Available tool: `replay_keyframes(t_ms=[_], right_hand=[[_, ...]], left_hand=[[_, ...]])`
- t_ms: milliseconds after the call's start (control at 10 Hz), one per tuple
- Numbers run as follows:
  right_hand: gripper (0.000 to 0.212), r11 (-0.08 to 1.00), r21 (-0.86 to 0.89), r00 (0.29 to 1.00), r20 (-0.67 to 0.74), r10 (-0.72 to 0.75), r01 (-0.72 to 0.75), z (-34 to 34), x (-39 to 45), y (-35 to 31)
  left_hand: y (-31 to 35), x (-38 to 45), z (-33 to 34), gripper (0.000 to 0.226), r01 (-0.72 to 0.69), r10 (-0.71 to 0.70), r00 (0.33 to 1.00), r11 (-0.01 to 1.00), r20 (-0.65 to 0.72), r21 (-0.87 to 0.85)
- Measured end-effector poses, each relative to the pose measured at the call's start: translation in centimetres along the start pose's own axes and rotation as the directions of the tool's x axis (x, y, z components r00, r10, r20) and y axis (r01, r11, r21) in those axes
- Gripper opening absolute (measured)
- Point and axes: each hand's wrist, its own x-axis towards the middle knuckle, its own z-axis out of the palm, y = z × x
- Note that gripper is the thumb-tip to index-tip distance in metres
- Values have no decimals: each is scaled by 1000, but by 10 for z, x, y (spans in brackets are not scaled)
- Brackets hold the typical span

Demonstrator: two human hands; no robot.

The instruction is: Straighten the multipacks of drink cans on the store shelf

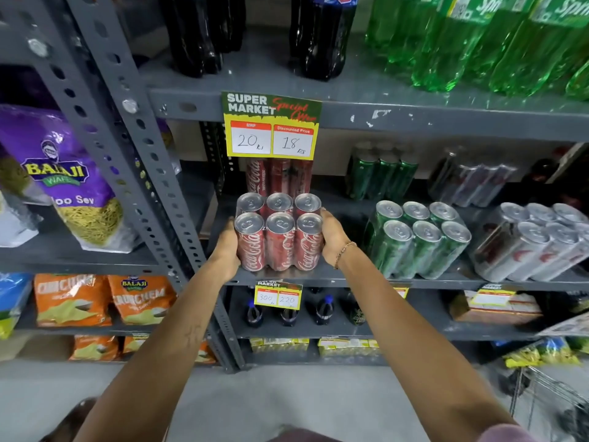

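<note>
A shrink-wrapped multipack of red cola cans [279, 232] stands upright at the front edge of the grey metal shelf [334, 277]. My left hand [228, 247] presses its left side and my right hand [334, 236] presses its right side, so both grip the pack. A second red multipack [279, 177] stands behind it, partly hidden by a price tag. To the right sits a green can multipack [417, 244], turned slightly askew, with another green pack [382, 173] behind. Further right is a silver can multipack [535, 244], also angled.
A yellow price sign [272, 126] hangs from the shelf above. A perforated grey upright [140, 148] stands left of the packs. Dark bottles [322, 36] and green bottles [478, 43] fill the upper shelf. Snack bags [63, 173] lie left; a cart [548, 406] is at lower right.
</note>
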Motion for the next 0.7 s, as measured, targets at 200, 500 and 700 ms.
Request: replay_keyframes(t_ms=[200,500,700], right_hand=[[46,1000,4,1000,4,-12,12,-2,-8,7],[50,1000,9,1000,-9,-20,20,1,-27,7],[58,996,-49,998,7,-70,70,-1,-44,6]], left_hand=[[-4,-10,-1,45,-19,20,1000,1000,-22,23],[0,-31,3,48,-22,23,999,999,-36,27],[-3,-49,7,76,-51,56,994,997,-95,60]])
